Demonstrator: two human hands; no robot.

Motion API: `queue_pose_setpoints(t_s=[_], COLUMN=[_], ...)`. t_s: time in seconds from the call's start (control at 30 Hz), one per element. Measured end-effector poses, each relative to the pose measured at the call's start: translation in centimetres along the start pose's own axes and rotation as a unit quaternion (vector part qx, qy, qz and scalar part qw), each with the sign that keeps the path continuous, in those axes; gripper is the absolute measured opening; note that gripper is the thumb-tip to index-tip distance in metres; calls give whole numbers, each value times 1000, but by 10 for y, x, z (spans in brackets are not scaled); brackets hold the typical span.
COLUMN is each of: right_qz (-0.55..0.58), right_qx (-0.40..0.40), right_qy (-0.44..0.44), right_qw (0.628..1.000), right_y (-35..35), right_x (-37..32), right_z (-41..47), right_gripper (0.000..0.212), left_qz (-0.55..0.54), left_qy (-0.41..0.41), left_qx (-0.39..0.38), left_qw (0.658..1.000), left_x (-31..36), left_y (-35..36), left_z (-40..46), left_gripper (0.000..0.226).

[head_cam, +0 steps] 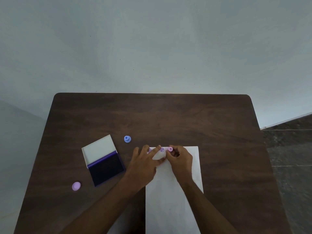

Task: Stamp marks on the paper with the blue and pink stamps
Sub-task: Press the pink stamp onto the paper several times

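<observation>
A flat white paper (175, 191) lies on a dark brown wooden table (152, 115) with round corners. The right hand (180, 160) pinches the small round pink stamp (170, 149) at the paper's far edge, beside two purple marks (162, 150). The left hand (145, 163) lies spread, fingers pressing the paper's far left corner. The blue stamp (127, 139) stands alone farther back. An open square ink pad (104, 162) and a round pink cap (76, 186) sit left. The table's far half is bare.
</observation>
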State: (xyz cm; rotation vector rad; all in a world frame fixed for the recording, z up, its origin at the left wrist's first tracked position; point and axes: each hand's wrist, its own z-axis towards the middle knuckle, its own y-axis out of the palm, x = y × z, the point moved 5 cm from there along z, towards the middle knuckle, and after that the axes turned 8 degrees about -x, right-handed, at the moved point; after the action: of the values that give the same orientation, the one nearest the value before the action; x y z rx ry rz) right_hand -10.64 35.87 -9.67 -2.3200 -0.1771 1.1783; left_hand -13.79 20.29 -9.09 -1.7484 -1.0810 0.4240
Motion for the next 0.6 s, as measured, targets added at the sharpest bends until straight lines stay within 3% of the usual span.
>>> queue_pose_setpoints(t_s=[0.1, 0.23, 0.6], right_qz=[132, 280, 294], right_qx=[64, 87, 70], right_qy=[17, 11, 22], right_qw=[989, 956, 953], right_y=[-19, -38, -35], right_x=[-1, -4, -8], right_z=[-5, -11, -16], right_gripper=[16, 2, 10], left_qz=[43, 43, -27], left_qy=[57, 52, 13], left_qx=[-11, -1, 43], left_qw=[997, 998, 999], left_x=[7, 8, 15], left_y=[-3, -11, -29], left_z=[-2, -3, -6], left_gripper=[64, 55, 42])
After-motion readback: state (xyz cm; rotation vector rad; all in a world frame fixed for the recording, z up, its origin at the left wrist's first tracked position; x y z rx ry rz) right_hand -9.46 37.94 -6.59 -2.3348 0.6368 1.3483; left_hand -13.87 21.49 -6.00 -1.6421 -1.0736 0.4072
